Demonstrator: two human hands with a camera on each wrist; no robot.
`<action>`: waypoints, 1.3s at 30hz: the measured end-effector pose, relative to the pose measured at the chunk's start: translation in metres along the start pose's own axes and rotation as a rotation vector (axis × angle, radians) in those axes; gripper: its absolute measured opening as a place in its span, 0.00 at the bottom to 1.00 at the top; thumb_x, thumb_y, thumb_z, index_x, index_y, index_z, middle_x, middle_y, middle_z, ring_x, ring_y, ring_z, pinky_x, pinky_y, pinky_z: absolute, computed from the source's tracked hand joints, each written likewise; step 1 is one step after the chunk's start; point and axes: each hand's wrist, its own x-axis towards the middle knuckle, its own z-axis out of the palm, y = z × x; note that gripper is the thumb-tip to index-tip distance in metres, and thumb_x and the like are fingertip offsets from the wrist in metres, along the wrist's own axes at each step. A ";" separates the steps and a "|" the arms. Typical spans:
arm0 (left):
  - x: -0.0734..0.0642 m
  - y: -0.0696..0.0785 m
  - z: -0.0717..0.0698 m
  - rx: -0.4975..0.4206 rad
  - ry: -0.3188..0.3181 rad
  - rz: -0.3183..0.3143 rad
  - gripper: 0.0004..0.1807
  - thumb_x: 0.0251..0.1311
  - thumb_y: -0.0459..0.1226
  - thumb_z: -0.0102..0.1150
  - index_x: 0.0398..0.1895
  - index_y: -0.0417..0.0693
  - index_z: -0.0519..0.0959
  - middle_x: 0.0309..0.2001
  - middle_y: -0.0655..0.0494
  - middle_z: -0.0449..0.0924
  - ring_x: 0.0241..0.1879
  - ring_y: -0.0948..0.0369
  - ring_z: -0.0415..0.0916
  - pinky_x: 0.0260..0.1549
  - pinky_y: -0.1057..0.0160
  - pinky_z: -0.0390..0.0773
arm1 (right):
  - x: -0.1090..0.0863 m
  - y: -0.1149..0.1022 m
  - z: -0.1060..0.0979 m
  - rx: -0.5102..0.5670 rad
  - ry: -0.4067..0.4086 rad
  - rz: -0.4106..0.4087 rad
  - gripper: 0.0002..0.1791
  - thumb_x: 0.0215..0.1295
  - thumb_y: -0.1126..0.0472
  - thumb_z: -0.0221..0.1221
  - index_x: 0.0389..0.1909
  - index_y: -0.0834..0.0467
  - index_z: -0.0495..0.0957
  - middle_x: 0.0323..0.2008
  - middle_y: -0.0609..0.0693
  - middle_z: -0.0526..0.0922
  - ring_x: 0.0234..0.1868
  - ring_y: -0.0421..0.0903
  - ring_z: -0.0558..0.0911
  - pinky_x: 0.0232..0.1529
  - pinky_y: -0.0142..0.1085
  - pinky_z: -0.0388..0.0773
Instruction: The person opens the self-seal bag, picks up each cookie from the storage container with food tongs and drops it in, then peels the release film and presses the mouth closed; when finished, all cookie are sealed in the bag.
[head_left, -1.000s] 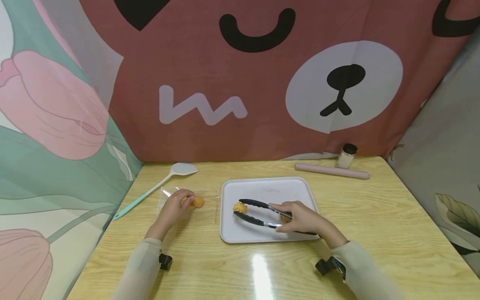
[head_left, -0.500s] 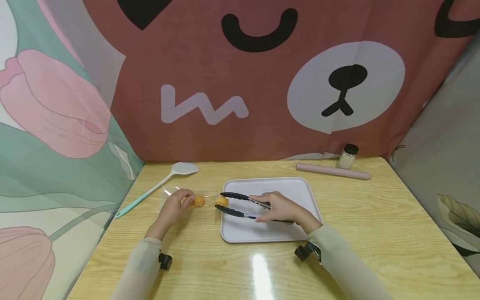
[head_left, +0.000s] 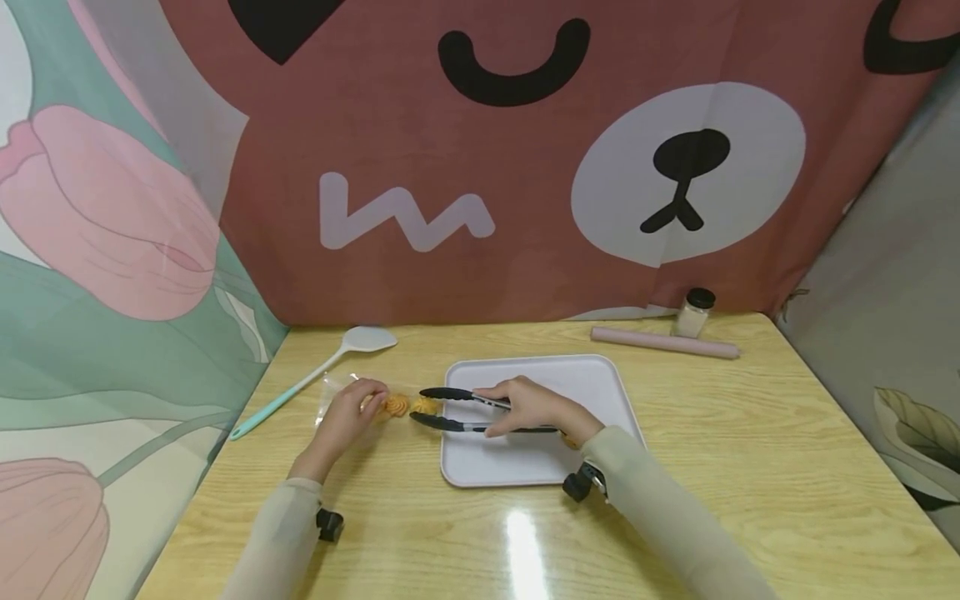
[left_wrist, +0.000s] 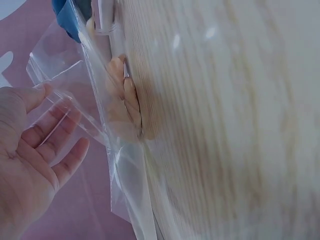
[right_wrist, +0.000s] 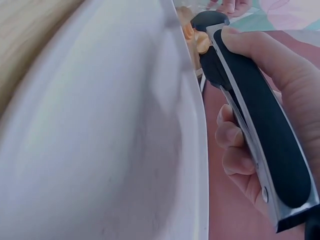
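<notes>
My left hand (head_left: 348, 421) pinches the edge of a clear plastic bag (left_wrist: 119, 185) between thumb and fingers, lifting the film a little. Inside lie orange-yellow swirled cookies (head_left: 396, 406), seen edge-on through the film in the left wrist view. My right hand (head_left: 531, 404) grips black-and-steel tongs (right_wrist: 260, 125) around the handles, pointed left. Between the tongs' tips is another swirled cookie (head_left: 425, 406), at the bag's mouth and close beside the bagged ones. A further cookie (head_left: 570, 442) on the white tray (head_left: 480, 471) is mostly covered by the right wrist.
A white spatula with a mint handle (head_left: 277, 408) lies at the back left. At the back right are a pink rolling pin (head_left: 663, 342) and a black-lidded jar (head_left: 693, 315). A patterned cloth (head_left: 405, 283) hangs behind the table.
My right hand has carried the tongs and their cookie leftward, from over the tray to the bag's mouth. My left hand has kept its pinch on the bag, nearly still.
</notes>
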 end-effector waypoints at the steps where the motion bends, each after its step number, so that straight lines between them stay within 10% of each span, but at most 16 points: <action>1: 0.000 0.000 0.000 0.001 -0.001 -0.006 0.03 0.58 0.28 0.61 0.34 0.39 0.80 0.36 0.47 0.81 0.41 0.49 0.79 0.45 0.50 0.77 | 0.003 -0.001 0.001 -0.001 -0.004 -0.003 0.39 0.52 0.47 0.70 0.64 0.54 0.68 0.51 0.53 0.80 0.25 0.35 0.63 0.28 0.30 0.63; 15: 0.000 0.001 -0.002 -0.024 0.000 -0.007 0.03 0.59 0.28 0.60 0.36 0.38 0.80 0.36 0.48 0.81 0.38 0.52 0.79 0.37 0.52 0.81 | 0.033 -0.010 0.006 -0.011 -0.032 -0.025 0.40 0.51 0.47 0.70 0.65 0.53 0.68 0.57 0.53 0.77 0.33 0.37 0.74 0.37 0.30 0.72; 24: 0.000 -0.001 -0.001 -0.010 0.004 -0.007 0.03 0.59 0.28 0.60 0.36 0.38 0.80 0.36 0.48 0.81 0.39 0.52 0.79 0.37 0.51 0.81 | 0.050 -0.013 0.008 -0.022 -0.058 -0.052 0.40 0.51 0.47 0.70 0.65 0.53 0.68 0.54 0.52 0.79 0.18 0.36 0.57 0.26 0.28 0.63; 31: 0.001 -0.002 0.001 -0.025 0.003 -0.010 0.03 0.59 0.27 0.59 0.35 0.38 0.80 0.36 0.48 0.81 0.38 0.53 0.78 0.37 0.51 0.80 | 0.060 -0.021 0.007 -0.033 -0.069 -0.082 0.39 0.51 0.49 0.70 0.64 0.54 0.69 0.18 0.45 0.70 0.14 0.36 0.50 0.21 0.28 0.57; 39: 0.000 -0.001 0.000 -0.026 0.009 -0.004 0.03 0.59 0.27 0.59 0.35 0.39 0.80 0.36 0.48 0.81 0.37 0.53 0.78 0.36 0.50 0.79 | 0.065 -0.024 0.009 -0.030 -0.085 -0.083 0.39 0.52 0.49 0.70 0.65 0.55 0.68 0.12 0.38 0.51 0.14 0.36 0.48 0.19 0.29 0.54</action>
